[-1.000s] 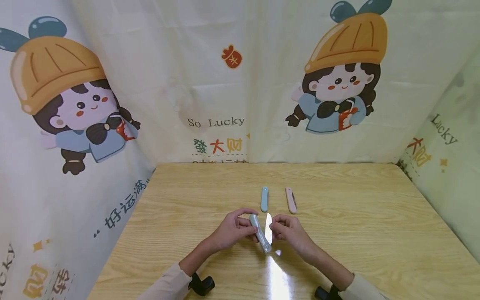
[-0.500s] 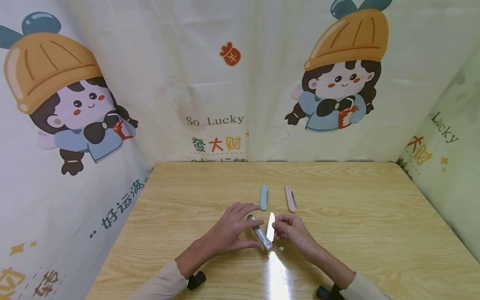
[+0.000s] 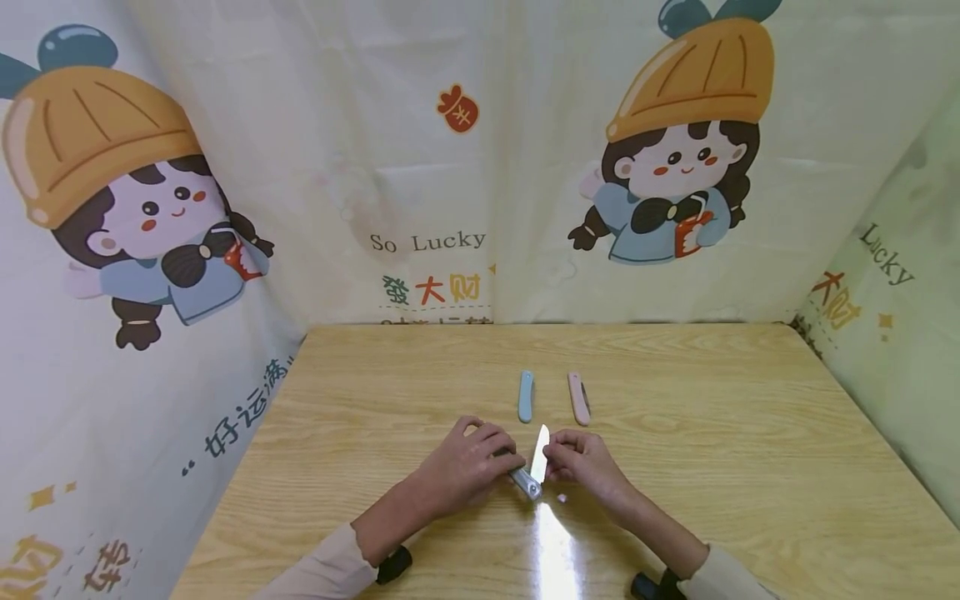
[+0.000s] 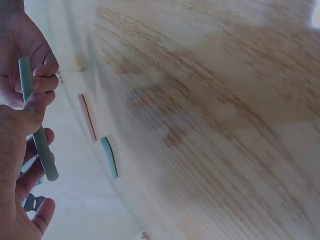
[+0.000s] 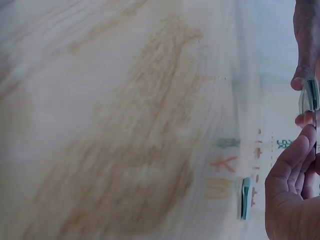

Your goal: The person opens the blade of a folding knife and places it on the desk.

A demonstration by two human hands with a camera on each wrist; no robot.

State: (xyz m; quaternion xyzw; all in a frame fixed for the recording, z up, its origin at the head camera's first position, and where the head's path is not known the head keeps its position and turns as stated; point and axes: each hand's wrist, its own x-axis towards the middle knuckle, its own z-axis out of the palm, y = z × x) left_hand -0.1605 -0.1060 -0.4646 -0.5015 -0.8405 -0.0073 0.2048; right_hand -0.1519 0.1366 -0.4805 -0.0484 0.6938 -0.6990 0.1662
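Observation:
An opened folding knife is held up over the table between both hands, its handle (image 3: 528, 484) and shiny blade (image 3: 540, 455) making a narrow V. My left hand (image 3: 467, 467) grips the handle, covering its far end from above. In the left wrist view the handle (image 4: 46, 155) looks grey-green, with the thumb on one side and fingers on the other. My right hand (image 3: 590, 468) pinches the blade between thumb and fingers. Beyond the hands lie two folded knives, one light blue (image 3: 526, 397) and one pink (image 3: 579, 398).
The wooden table (image 3: 712, 433) stretches out on both sides of the hands. A printed cloth (image 3: 540, 167) hangs behind it and along both sides. Bright light glares off the tabletop (image 3: 555, 550) near the front.
My left fingers spread away from the handle half a second ago and are now curled round it again, from higher up. The right hand keeps its pinch on the blade, nearly still.

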